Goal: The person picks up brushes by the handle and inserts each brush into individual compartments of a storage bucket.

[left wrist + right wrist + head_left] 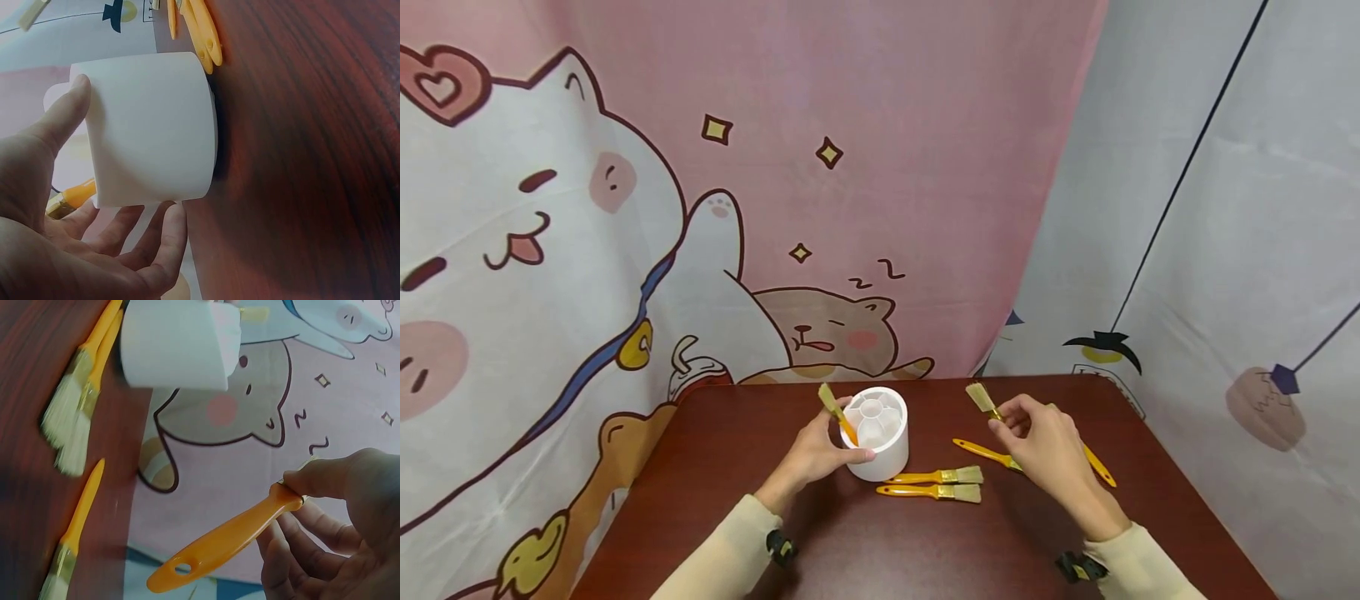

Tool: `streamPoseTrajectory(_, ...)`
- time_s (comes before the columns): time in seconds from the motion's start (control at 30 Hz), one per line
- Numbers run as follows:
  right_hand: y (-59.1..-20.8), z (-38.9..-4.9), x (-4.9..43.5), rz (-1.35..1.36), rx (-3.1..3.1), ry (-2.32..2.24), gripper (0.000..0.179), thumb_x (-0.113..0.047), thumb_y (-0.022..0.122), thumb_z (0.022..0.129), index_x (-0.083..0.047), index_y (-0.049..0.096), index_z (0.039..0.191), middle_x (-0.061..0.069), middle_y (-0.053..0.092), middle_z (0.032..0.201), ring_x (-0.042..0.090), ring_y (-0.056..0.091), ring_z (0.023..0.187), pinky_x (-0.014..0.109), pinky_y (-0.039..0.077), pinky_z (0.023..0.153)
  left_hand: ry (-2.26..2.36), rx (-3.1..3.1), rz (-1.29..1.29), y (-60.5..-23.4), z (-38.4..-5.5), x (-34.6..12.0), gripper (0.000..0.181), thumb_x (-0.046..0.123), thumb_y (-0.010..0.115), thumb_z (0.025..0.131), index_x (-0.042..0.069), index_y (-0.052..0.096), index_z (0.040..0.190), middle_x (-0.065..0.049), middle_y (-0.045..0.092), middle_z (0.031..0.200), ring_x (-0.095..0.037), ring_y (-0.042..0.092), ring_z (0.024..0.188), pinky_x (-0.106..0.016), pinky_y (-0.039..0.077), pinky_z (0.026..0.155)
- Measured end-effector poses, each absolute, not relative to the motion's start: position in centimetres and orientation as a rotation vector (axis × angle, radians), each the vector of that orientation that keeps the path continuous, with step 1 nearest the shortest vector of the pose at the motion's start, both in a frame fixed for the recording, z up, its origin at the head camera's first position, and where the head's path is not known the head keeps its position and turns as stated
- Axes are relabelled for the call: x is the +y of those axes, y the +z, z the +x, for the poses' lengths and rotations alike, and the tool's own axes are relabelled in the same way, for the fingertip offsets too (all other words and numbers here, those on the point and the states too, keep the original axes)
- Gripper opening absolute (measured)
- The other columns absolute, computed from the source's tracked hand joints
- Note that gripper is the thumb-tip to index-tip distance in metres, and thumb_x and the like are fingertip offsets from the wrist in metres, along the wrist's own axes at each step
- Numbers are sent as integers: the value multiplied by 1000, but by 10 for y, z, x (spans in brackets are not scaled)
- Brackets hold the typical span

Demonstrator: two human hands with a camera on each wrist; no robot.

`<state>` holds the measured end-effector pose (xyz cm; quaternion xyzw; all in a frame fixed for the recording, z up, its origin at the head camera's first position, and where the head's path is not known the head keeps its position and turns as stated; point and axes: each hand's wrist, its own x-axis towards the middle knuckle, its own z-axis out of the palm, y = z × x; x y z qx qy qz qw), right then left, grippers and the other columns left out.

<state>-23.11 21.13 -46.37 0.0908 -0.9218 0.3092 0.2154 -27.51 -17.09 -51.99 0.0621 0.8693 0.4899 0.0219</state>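
A white round organizer with several compartments stands on the table, upright. My left hand grips it from the left, thumb on the near side and fingers around the far side, as the left wrist view shows. One paintbrush leans in a left compartment, bristles up. Off to the right and raised above the table, my right hand pinches another paintbrush near its metal band. Its orange handle points away from the fingers in the right wrist view.
Two paintbrushes lie side by side just in front of the organizer. Another paintbrush lies partly behind my right hand, and an orange handle shows right of it. A patterned curtain hangs behind the dark red table.
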Motion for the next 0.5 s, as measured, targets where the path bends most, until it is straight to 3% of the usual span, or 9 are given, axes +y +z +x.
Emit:
streamPoseTrajectory(0.2, -461, -233, 194, 363, -2480, 876, 19, -16, 98, 96, -13, 82, 105, -3, 82, 90, 7, 73, 76, 23, 56, 67, 1508, 2685, 172, -522, -276, -170, 109, 32, 110, 80, 24, 52, 173, -12, 78, 139, -32, 74, 127, -71, 55, 119)
streamPoseTrajectory(0.5, -453, -237, 173, 410, -2485, 904, 17, -15, 96, 97, -16, 82, 105, -4, 81, 92, 11, 74, 80, 27, 58, 73, 1499, 2699, 191, -524, -280, -173, 110, 32, 110, 81, 22, 51, 173, -12, 79, 138, -30, 74, 125, -69, 56, 117)
